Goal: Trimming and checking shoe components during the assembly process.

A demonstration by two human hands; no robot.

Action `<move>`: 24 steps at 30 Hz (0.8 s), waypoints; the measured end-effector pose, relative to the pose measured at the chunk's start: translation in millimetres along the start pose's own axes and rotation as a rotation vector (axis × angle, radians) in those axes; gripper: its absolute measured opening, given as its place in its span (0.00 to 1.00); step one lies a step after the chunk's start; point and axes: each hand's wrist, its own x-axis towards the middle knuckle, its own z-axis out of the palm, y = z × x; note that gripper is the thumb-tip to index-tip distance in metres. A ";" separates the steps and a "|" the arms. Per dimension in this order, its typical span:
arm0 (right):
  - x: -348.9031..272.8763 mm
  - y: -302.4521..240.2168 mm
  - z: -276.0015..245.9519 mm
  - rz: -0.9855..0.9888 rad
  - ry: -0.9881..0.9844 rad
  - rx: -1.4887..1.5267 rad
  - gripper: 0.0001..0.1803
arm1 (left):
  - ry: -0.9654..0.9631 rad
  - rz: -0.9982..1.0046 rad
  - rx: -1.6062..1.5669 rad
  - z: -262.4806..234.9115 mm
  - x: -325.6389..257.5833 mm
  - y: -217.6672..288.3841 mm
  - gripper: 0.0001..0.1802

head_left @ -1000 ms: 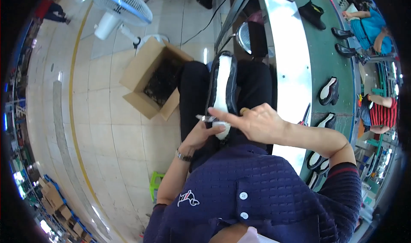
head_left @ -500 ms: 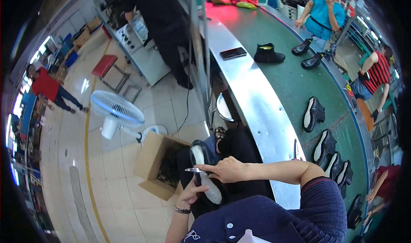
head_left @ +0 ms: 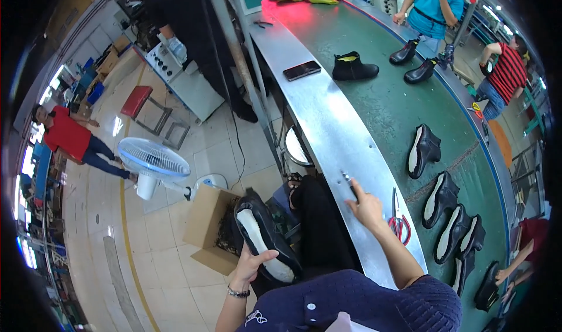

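Steel ledge [head_left: 328, 133]: right hand [head_left: 367, 208] newly arrived (pen [head_left: 349, 185]).

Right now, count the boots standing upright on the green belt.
3: one boot beside the phone, two boots farther along near the person in blue. The white-soled boots nearer lie on their sides; more may be hidden.

metal bench ledge [head_left: 328, 127] | phone [head_left: 301, 70], scissors [head_left: 398, 223] | green belt [head_left: 398, 98] | black boots [head_left: 424, 150]

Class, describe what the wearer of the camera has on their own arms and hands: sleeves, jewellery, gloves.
Both hands are bare, with no gloves. The left hand has a dark beaded bracelet at the wrist. The right hand has a bare forearm; a quilted navy sleeve covers the upper arm.
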 end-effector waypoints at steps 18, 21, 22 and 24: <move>11.0 -115.8 -40.6 -0.384 -0.190 0.635 0.23 | -0.106 0.589 0.347 14.9 32.2 -5.1 0.68; 10.4 -134.6 -56.3 -0.566 -0.294 0.804 0.26 | -0.127 0.540 0.294 14.4 33.6 -11.6 0.69; 10.9 -140.1 -60.2 -0.622 -0.267 0.865 0.29 | -0.151 0.497 0.308 14.4 34.8 -11.4 0.70; 14.8 -143.2 -72.0 -0.656 -0.321 0.911 0.36 | -0.197 0.467 0.336 19.1 37.9 -9.9 0.70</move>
